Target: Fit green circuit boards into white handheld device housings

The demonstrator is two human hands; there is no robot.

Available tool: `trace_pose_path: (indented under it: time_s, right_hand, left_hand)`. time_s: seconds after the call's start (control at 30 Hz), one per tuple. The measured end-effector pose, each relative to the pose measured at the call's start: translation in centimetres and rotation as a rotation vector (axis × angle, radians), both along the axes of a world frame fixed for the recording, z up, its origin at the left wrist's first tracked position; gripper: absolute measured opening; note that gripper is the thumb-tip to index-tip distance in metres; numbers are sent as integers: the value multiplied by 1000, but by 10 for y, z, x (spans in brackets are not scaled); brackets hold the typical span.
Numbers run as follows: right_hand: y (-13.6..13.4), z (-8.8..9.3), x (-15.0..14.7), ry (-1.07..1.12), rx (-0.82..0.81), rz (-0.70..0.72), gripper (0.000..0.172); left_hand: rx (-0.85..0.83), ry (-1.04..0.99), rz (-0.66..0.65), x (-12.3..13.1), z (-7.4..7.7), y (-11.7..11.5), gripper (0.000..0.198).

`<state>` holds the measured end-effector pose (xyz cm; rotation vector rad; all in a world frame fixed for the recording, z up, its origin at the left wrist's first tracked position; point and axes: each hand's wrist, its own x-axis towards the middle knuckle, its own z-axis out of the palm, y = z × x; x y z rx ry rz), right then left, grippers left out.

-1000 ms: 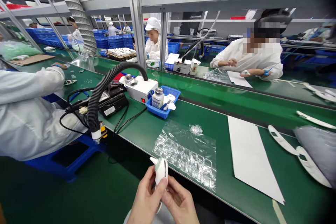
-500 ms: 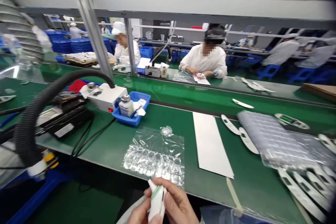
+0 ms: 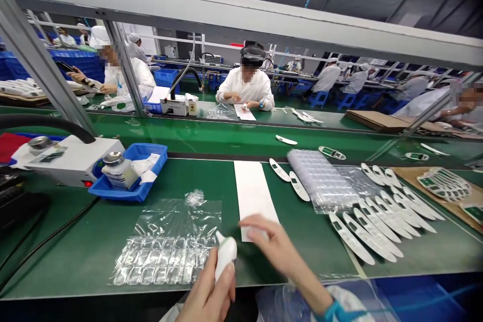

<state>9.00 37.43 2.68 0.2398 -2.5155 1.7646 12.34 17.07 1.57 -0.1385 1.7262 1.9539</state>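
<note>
My left hand (image 3: 211, 289) is wrapped round a white plastic housing (image 3: 226, 256) with a pointed tip, held upright near the table's front edge. To its right, my right hand (image 3: 269, 241) reaches over the lower end of a white paper strip (image 3: 254, 191), its fingers apart and holding nothing. Left of the hands lies a clear plastic sheet with rows of small transparent pieces (image 3: 162, 256); a little heap of clear film bits (image 3: 195, 197) sits at its top edge.
Several white shells (image 3: 350, 239) lie in rows at the right, beside stacked clear bubble bags (image 3: 320, 178). A blue tray (image 3: 139, 191) with a bottle (image 3: 118, 170) stands at the left, near a white box (image 3: 71, 163). People sit across the green bench.
My right hand has let go of the white housing and moved right, over the paper. My left hand keeps the housing. The view has turned to the right.
</note>
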Motion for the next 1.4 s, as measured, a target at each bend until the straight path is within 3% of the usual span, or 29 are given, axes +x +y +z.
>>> trace_pose_path:
  time_s: [0.03, 0.07, 0.13, 0.2, 0.4, 0.6, 0.73, 0.9, 1.07, 1.27, 1.4]
  right_hand:
    - [25, -3, -13, 108, 162, -110, 24]
    - [48, -7, -25, 123, 219, -166, 21]
    - [83, -18, -45, 126, 284, -211, 17]
    - [102, -29, -57, 105, 306, -206, 13]
    - [99, -40, -63, 74, 315, -239, 8]
    - [104, -30, -62, 99, 123, -297, 21]
    - [80, -1, -40, 112, -13, -278, 28]
    - [6, 30, -3, 22, -126, -12, 23]
    - [-32, 28, 1, -31, -143, -4, 23]
    - [-42, 25, -8, 47, 24, -37, 20]
    - [-48, 24, -11, 23, 26, -2, 22]
  left_hand:
    - [4, 22, -56, -10, 5, 13, 51]
    - [4, 64, -113, -20, 10, 26, 50]
    - [12, 131, -122, -40, 14, 48, 50]
    - [35, 170, -75, -57, 12, 67, 51]
    - [-25, 190, -39, -79, -2, 93, 53]
    - [8, 145, -21, -77, 6, 94, 55]
    - [87, 59, -24, -70, 22, 86, 63]
    - [250, -91, 27, -53, 29, 69, 64]
    - [227, -92, 86, -42, 26, 56, 65]
    - [192, -108, 149, -37, 29, 43, 71]
    - [193, -99, 141, -37, 28, 37, 71]
